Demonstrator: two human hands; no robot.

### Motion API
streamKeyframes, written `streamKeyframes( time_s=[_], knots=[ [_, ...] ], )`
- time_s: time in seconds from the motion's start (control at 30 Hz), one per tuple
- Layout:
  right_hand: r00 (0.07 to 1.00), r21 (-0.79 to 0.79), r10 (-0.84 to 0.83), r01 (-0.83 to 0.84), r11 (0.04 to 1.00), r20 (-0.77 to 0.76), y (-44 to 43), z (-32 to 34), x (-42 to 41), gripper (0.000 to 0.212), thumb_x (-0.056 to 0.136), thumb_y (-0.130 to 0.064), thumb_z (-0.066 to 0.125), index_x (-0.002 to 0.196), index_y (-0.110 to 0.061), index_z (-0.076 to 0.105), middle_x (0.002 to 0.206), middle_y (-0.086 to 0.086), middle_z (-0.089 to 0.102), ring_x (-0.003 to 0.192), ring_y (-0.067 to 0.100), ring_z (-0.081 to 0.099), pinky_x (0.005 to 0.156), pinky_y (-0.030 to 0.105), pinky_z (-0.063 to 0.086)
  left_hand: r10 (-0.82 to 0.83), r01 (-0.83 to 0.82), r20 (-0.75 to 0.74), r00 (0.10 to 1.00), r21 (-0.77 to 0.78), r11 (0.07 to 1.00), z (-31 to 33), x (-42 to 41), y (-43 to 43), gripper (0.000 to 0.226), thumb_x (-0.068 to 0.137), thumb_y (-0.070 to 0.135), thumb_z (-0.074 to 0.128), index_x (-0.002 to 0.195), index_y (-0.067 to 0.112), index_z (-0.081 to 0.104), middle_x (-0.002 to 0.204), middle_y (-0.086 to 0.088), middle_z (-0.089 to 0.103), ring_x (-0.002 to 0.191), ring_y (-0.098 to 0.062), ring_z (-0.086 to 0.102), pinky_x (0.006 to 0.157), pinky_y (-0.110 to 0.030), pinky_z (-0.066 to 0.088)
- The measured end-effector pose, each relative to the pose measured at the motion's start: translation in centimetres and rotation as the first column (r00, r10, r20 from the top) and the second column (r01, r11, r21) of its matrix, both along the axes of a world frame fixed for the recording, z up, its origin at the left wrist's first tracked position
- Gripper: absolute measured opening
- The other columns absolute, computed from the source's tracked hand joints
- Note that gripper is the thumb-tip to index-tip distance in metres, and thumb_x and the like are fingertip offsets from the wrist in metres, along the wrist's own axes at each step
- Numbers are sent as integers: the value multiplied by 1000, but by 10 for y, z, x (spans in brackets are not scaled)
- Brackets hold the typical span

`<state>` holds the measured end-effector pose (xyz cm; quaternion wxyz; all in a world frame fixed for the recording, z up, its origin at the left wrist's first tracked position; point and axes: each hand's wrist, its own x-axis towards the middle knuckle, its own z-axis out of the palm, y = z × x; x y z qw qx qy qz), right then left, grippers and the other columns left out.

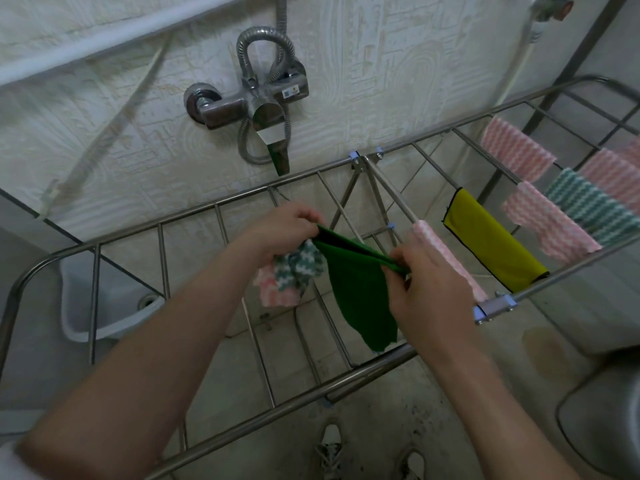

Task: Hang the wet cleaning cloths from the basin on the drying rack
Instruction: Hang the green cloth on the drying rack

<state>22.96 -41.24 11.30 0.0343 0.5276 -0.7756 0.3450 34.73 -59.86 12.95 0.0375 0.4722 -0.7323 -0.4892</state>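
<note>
A person stands over a metal drying rack (194, 216) in a tiled washroom, both bare arms reaching forward. One dark green cloth (360, 289) is stretched between the hands above the middle of the rack, its lower part hanging down between the rails. The left hand (284, 233) pinches the cloth's upper left corner and is also clenched on two more bunched cloths: one green-and-white zigzag cloth (301, 261) and one pink-and-white cloth (273, 291). The right hand (426, 282) has its grip closed on the green cloth's other corner. On the rack's right section hang six cloths already: four pink-and-white ones (446, 261), one yellow cloth (491, 240) and one teal-striped cloth (588, 206). One wall tap (256, 105) sits above. Two shoes (329, 448) show on the floor.
</note>
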Motion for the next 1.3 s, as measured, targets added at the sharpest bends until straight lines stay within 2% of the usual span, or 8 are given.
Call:
streamKeyframes(
  time_s=[0.1,0.2,0.37,0.47,0.67,0.8,1.17,1.3],
  knots=[
    [999,-9,-34,34,999,-5,3,-12,0,9,82,-10,69,81,-12,61,70,2,59,53,20,51,40,36,43,-282,370,300,911,-298,880,1,1,-6,13,88,13,58,96,21,65,78,13,54,68,-1,50,55,-21,37],
    [1000,12,-7,7,1000,-1,4,-22,2,11,81,-9,72,82,-11,62,69,3,61,53,21,54,40,40,46,-397,599,500,770,-351,720,2,-2,-13,17,91,13,53,100,23,63,76,10,62,70,-4,56,59,-25,42],
    [985,20,74,-78,997,155,8,-19,11,16,79,-13,77,81,-17,62,67,-10,54,54,10,52,46,28,48,-376,401,140,916,-275,874,16,-1,-18,22,91,6,55,98,21,69,85,13,64,80,-6,63,78,-29,53],
    [914,77,151,-193,978,376,4,-16,29,19,83,-21,73,80,-31,57,66,-19,50,59,2,50,53,21,44,-451,454,54,891,-60,889,31,29,-21,24,93,3,51,99,14,71,93,14,67,81,7,63,69,-8,47],
    [784,178,396,-529,830,478,-13,-44,93,7,87,-28,66,92,-26,62,82,-19,52,70,-2,47,62,7,36,-569,597,470,675,105,795,1,100,-41,38,85,5,60,87,40,74,90,22,72,86,2,66,89,-25,51],
    [730,250,430,-620,744,531,-19,-64,117,15,89,-28,64,102,-19,63,91,-9,57,78,4,47,65,17,37,-533,639,616,580,61,767,-32,101,-31,42,81,0,53,93,34,75,90,15,68,87,-6,63,83,-22,50],
    [833,456,385,-543,705,397,-16,-80,119,18,94,-16,49,106,-12,63,97,8,60,88,27,60,71,36,51,-489,762,806,334,74,643,-79,65,-6,33,87,14,53,119,14,63,113,-10,64,96,-23,61,76,-31,49],
    [916,333,253,-354,874,310,0,-74,76,25,92,-16,56,116,-22,63,108,-5,56,95,12,53,82,29,50,-346,615,691,635,-180,768,-81,59,-4,39,92,26,51,131,23,54,131,-7,56,115,-23,54,89,-29,42]
  ],
)
